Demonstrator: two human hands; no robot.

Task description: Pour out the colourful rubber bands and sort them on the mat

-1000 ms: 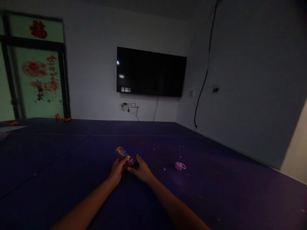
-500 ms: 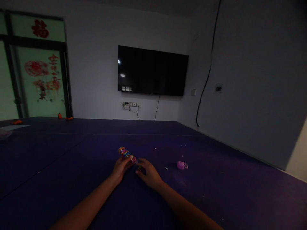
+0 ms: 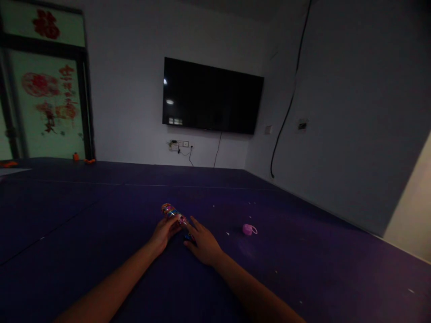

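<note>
Centrally, over the purple surface [image 3: 134, 287]: one slim tube [image 3: 171, 211], cylindrical, glossy, multicoloured, gripped in the left hand [image 3: 163, 233] with the thumb along its upper side. Long axis: diagonal, far end pointing forward and left, near end directed at the right hand [image 3: 204, 244], the closer hand to that end; contact there cannot be told. Right hand: fingers extended, thumb apart, a small dark-blue item [image 3: 187, 236] showing beside them; whether gripped, cannot tell. Well to the right: one pink piece [image 3: 247, 229], rounded, smooth, plastic-looking, with ring loop. Sundry: white scraps [image 3: 228, 233], tiny, scattered.
</note>
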